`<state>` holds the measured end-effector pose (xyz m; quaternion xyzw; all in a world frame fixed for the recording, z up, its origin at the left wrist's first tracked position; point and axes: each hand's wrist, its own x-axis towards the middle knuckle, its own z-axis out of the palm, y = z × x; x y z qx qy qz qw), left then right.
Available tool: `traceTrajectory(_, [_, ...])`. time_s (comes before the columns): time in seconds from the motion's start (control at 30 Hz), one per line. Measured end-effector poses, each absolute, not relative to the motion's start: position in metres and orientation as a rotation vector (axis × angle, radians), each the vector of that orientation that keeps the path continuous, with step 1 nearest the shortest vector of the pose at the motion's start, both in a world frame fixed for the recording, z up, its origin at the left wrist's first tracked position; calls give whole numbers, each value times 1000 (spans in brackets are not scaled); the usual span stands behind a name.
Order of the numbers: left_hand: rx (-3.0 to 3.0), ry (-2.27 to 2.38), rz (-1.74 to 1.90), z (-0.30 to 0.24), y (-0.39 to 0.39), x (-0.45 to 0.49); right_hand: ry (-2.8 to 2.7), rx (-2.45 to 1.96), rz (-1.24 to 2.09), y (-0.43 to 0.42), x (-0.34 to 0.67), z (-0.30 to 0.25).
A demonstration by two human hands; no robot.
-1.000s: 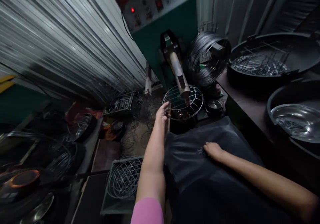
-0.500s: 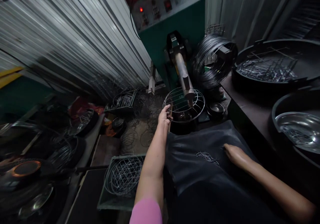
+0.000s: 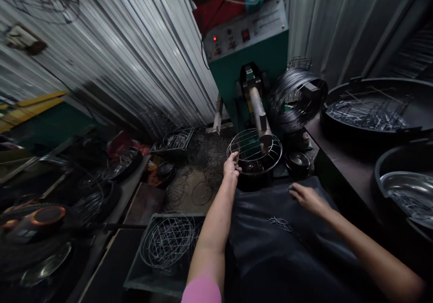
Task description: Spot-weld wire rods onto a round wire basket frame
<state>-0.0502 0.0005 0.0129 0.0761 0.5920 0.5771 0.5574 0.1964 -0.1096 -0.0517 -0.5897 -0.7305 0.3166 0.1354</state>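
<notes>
My left hand (image 3: 232,165) is closed on the near left rim of a round wire rack (image 3: 281,153), thumb uppermost. The rack has parallel wires inside its ring and sits beneath the thick metal rod (image 3: 260,113) of a green machine (image 3: 221,75). Over a dark apron (image 3: 253,253) on my lap, my right hand (image 3: 309,199) has its fingers pinched together; whatever is between them is too small to make out. A small pile of short wire pieces (image 3: 280,224) lies on the apron, just below and left of that hand.
A wire coil (image 3: 282,102) hangs right of the rod. Farther right are large black pans (image 3: 372,131) holding wire pieces and a steel bowl (image 3: 411,190). At lower left, a bin (image 3: 135,271) holds round wire grids (image 3: 169,242). A corrugated metal wall (image 3: 152,46) rises behind.
My right hand has moved from beside the wire pile up toward the rack. My left hand keeps its hold on the rim. The view has tilted upward, showing a dial above the machine.
</notes>
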Motion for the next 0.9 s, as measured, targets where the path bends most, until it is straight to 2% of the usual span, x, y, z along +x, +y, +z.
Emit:
traceTrajectory(0.1, [193,1370,1419,9,-1,-47,-1429,-1212,1091,-87,184,-23])
traceTrajectory(0.17, [198,1370,1456,7,-3,-45,-1201,-1023,1125,-74,168,-11])
traceTrajectory(0.3, [268,1319,1530,4,-9,-43,-1324,-1065,1126,-56,139,-13])
traceTrajectory(0.53, [317,1289,1592,3,-13,-40,-1469,-1285,924,-51,135,-29])
traceTrajectory(0.9, [327,1317,1600,8,-13,-30,-1367,-1248,1008,-52,134,-9])
